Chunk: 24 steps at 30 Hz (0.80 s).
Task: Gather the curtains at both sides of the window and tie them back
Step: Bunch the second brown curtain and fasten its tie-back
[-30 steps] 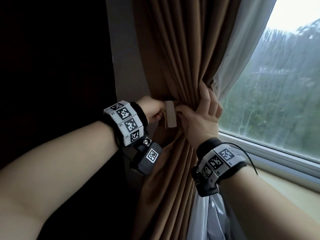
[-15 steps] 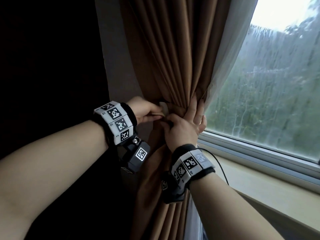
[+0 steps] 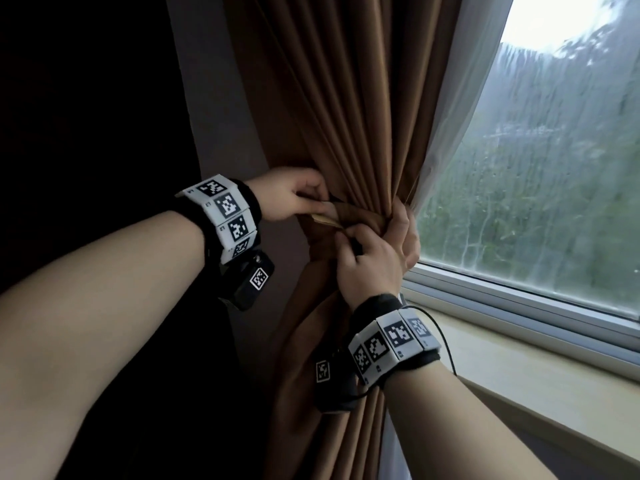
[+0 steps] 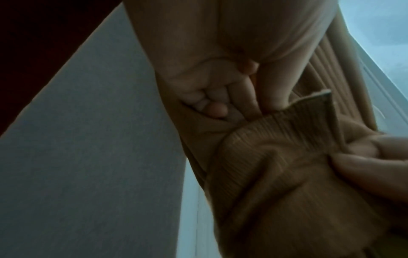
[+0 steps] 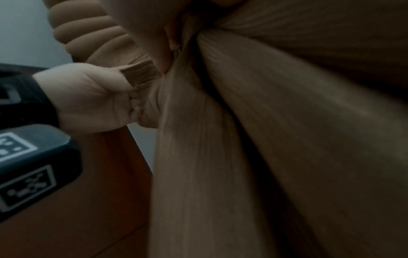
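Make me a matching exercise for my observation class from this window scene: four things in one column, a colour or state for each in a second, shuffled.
Things:
1. brown curtain
2. sheer curtain
3. tieback strap
4. window glass

States:
A. streaked with rain
B. pale and see-through
C. gathered into folds, gripped by the right hand
D. ribbed, its end pinched by the left hand

Pairs: 1-C, 2-B, 3-D, 4-A

The pale window sill (image 3: 540, 362) is running across the lower right of the head view, directly below the window frame (image 3: 519, 306). The brown curtain (image 3: 346, 116) I am gathering is hanging down past the sill's left end, covering that end.
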{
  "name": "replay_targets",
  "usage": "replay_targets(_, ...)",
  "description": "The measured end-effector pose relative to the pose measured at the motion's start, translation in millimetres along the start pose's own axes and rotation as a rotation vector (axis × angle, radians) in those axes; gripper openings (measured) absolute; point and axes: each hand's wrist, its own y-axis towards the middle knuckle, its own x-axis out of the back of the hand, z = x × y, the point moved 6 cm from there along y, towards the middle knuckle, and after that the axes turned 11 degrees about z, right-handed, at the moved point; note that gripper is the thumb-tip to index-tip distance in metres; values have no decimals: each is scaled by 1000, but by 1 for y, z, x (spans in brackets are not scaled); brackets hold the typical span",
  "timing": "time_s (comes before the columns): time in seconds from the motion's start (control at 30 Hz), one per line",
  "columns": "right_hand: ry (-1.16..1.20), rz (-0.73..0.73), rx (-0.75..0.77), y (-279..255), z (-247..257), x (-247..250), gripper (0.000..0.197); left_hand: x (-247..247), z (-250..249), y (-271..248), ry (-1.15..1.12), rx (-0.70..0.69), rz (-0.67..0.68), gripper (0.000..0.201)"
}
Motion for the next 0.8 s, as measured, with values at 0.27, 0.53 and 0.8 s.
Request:
replay_targets(0.27, 67, 34, -3, 5, -6, 0, 24, -11, 1, -12, -9, -85, 246, 55)
replay_targets(0.53, -69, 99, 132, 8, -10, 9, 20, -3, -12, 8, 221, 43, 11, 25)
replay_targets(0.8, -264, -6, 222, 5, -6, 7, 21, -18, -26, 7, 393, 121, 56, 43)
